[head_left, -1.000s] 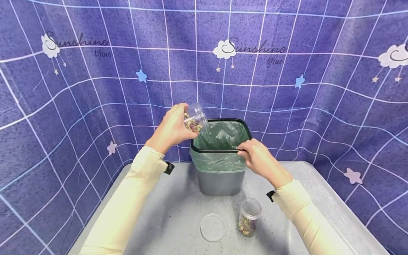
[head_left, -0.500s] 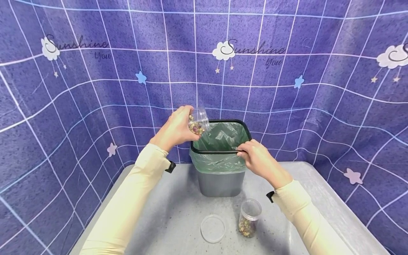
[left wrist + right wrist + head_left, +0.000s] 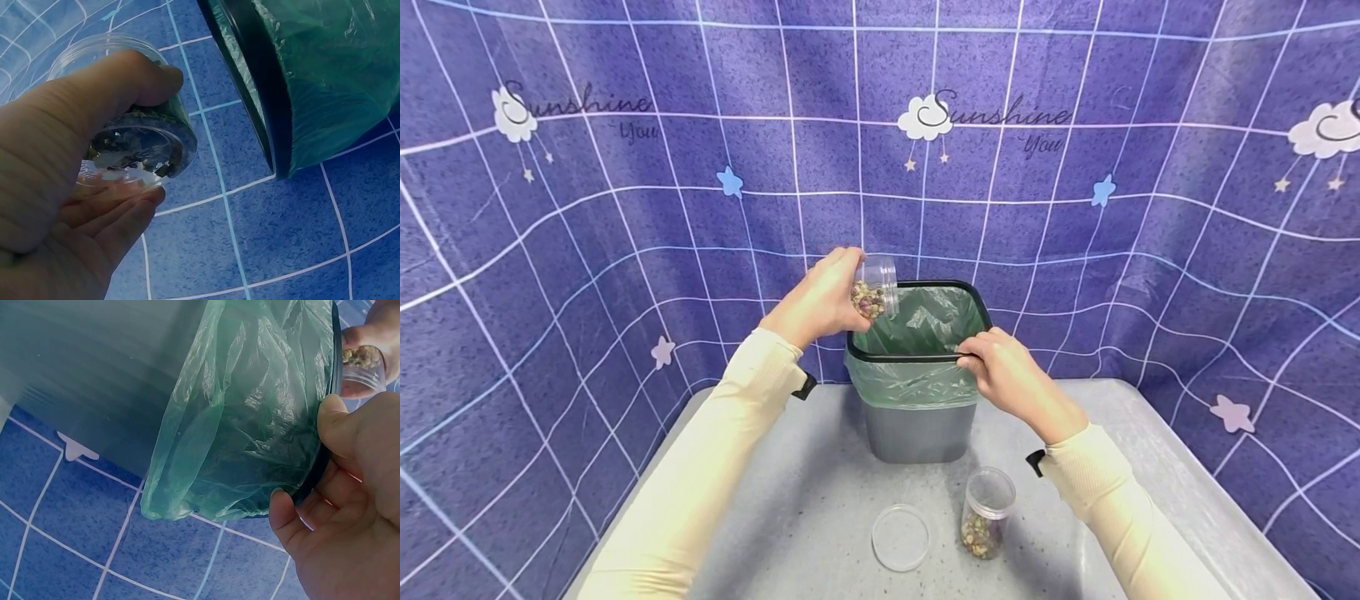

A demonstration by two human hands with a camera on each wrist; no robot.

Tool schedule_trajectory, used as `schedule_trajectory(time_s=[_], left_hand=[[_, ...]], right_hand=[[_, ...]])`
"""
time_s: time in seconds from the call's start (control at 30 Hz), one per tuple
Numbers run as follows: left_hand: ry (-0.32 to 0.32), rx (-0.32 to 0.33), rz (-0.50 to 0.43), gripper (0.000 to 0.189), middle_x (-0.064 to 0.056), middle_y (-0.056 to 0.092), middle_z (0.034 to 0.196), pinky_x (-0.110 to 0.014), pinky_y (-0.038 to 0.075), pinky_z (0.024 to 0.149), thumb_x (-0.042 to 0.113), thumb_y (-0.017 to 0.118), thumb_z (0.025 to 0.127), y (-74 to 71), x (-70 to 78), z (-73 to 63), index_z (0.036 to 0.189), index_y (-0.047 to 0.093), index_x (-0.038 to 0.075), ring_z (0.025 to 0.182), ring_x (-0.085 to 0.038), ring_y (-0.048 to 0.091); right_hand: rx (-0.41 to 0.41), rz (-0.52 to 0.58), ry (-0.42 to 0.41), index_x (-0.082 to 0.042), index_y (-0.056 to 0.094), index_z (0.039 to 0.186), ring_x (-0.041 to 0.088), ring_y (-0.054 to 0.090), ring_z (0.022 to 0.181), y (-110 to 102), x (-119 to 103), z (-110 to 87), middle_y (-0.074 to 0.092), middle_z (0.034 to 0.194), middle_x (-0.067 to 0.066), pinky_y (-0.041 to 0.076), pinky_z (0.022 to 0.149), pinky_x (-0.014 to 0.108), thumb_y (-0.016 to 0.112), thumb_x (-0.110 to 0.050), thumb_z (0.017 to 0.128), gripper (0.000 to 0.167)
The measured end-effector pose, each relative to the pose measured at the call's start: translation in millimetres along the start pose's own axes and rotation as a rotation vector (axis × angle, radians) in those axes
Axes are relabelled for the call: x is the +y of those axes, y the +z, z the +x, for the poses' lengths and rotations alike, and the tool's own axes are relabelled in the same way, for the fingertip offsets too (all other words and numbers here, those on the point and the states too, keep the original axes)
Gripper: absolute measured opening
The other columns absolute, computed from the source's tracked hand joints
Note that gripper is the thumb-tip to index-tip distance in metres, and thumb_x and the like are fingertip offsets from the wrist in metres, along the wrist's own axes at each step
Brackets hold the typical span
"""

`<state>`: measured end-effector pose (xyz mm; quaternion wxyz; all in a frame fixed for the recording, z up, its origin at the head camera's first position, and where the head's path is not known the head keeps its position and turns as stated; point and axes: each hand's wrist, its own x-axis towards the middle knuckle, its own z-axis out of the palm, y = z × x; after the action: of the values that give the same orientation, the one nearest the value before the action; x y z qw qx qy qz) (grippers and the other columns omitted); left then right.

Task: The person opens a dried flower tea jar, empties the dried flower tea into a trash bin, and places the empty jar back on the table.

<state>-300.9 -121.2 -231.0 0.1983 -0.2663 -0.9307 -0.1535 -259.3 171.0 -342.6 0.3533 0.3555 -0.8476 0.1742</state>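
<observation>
My left hand [image 3: 822,300] grips a clear plastic jar [image 3: 876,275] lying nearly on its side, its mouth to the right at the left rim of the bin. Dried flower pieces [image 3: 867,300] are inside it. The left wrist view shows my thumb and fingers around the jar [image 3: 178,147]. My right hand [image 3: 1011,375] pinches the black rim of the grey trash bin [image 3: 917,433] at its front right corner. A green bag [image 3: 910,383] lines the bin and folds over its outside. In the right wrist view my thumb and fingers hold the rim and bag [image 3: 250,425].
On the grey table [image 3: 820,500], a second clear jar [image 3: 983,521], partly filled with similar dried pieces, stands upright in front of the bin. Left of it lies a round clear lid [image 3: 901,537]. A purple gridded curtain [image 3: 790,150] surrounds the table.
The left hand has moved a little to the right with the jar, which now lies closer to level, nearer the bin's opening. The right hand has stayed on the rim.
</observation>
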Motion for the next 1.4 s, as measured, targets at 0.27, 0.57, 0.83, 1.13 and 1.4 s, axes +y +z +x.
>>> schedule_trajectory(time_s=[0.27,0.57,0.83,1.13,1.4], left_hand=[[0.01,-0.052,0.03,0.101,-0.019,0.054,0.139,-0.047,0.045,0.11,0.015,0.095,0.06,-1.5,3.7,5.7,0.146,0.045,0.0,0.123,-0.038,0.057],[0.026,-0.076,0.038,0.102,-0.016,0.054,0.136,-0.047,0.048,0.108,0.008,0.096,0.057,-2.3,9.0,8.5,0.145,0.046,0.003,0.117,-0.037,0.06],[0.073,-0.075,0.033,0.097,-0.017,0.055,0.133,-0.046,0.049,0.105,0.0,0.092,0.055,-0.2,8.3,10.1,0.141,0.048,0.002,0.115,-0.036,0.059],[0.108,-0.088,0.06,0.096,-0.016,0.055,0.135,-0.043,0.048,0.106,-0.005,0.089,0.056,-0.3,10.6,12.6,0.143,0.047,0.002,0.118,-0.034,0.057],[0.129,-0.095,0.093,0.097,-0.018,0.053,0.14,-0.042,0.043,0.113,-0.009,0.087,0.056,-0.6,14.0,14.5,0.144,0.046,0.0,0.127,-0.035,0.054]], right_hand=[[0.0,0.001,0.011,-0.004,0.074,0.092,0.027,0.061,0.079,0.7,-0.4,-0.9,0.071,0.084,0.005,0.052,0.074,0.044,0.077,-0.005,0.089,0.005],[-0.021,0.007,0.025,-0.003,0.074,0.093,0.028,0.061,0.08,-1.1,-0.7,-1.3,0.071,0.085,0.005,0.052,0.075,0.044,0.073,-0.008,0.093,0.005],[0.0,0.006,0.014,-0.003,0.074,0.093,0.027,0.061,0.079,-1.0,-0.2,-2.5,0.071,0.084,0.004,0.052,0.073,0.043,0.076,-0.007,0.09,0.005],[0.002,0.01,0.017,-0.002,0.075,0.093,0.027,0.061,0.079,-1.5,-1.2,-1.0,0.071,0.084,0.005,0.052,0.073,0.044,0.077,-0.004,0.088,0.006],[0.005,0.009,0.022,-0.003,0.074,0.092,0.028,0.061,0.079,-1.1,-2.1,-1.0,0.072,0.085,0.005,0.052,0.073,0.044,0.078,-0.005,0.088,0.007]])
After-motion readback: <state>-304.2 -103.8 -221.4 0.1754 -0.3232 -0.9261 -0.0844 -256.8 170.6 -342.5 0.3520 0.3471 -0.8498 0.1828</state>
